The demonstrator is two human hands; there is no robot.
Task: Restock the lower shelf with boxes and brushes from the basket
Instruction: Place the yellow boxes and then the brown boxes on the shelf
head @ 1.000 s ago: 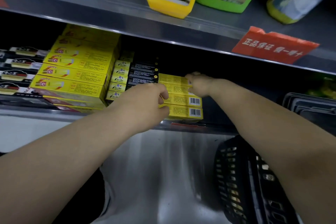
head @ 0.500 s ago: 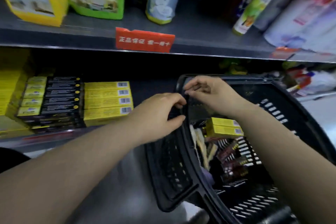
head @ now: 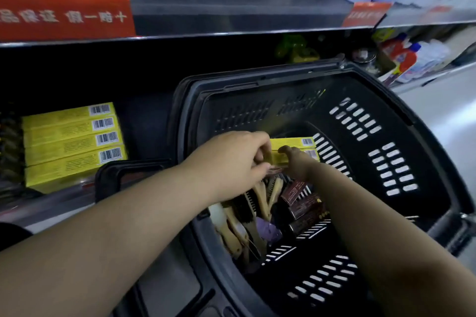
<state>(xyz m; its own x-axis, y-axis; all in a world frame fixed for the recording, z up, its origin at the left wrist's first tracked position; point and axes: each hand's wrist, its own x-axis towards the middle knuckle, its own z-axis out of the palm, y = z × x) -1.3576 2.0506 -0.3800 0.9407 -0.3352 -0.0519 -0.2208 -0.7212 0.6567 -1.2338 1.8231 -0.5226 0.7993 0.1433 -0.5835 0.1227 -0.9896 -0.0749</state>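
Note:
A black plastic basket [head: 386, 90] stands on the floor in front of the lower shelf. Two yellow boxes [head: 293, 141] lie stacked inside it at the far side. My left hand [head: 231, 159] curls its fingers round their left end, and my right hand [head: 296, 162] grips the lower box from the front, thumb on top. Below my hands in the basket lie several wooden brushes [head: 247, 213] and dark brown boxes [head: 304, 206]. On the lower shelf at the left sits a stack of yellow boxes [head: 69, 141] with barcodes facing out.
The basket's folded handle [head: 110, 175] juts toward the shelf edge. A purple item [head: 268, 229] lies among the brushes. Red price tags [head: 64, 15] hang from the upper shelf, which carries bottles and packs. More bottles [head: 407, 59] stand on the lower shelf at right.
Both hands left the stacked yellow boxes on the shelf, passed over the basket rim and dropped into the basket onto the yellow boxes. The view swung right and down.

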